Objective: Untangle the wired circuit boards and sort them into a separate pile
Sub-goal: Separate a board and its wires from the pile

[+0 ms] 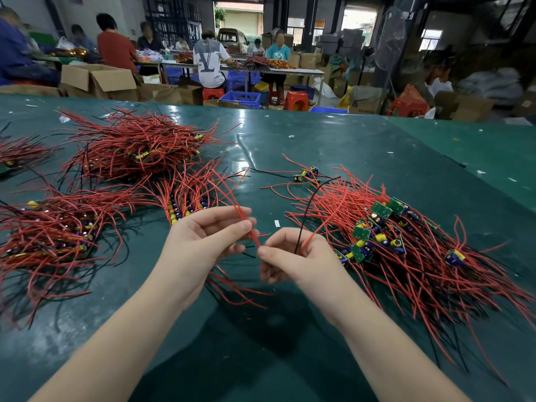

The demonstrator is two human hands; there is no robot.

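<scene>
A tangled heap of small green circuit boards [380, 227] with red and black wires lies on the right of the green table [348, 146]. My left hand [203, 242] grips a bunch of wired boards [185, 204] whose red wires fan up and away. My right hand [290, 259] pinches red and black wire ends [307, 224] that lead back into the right heap. The two hands almost touch at the fingertips, over a red wire [253, 236]. Other piles of wired boards lie at the far left [136, 146] and the near left [55, 230].
One loose board with wires [306, 173] lies apart in the middle of the table. Small white scraps [277, 223] dot the surface. Behind the far table edge people sit at benches among cardboard boxes [98, 79], blue crates [240, 99] and red stools [295, 100].
</scene>
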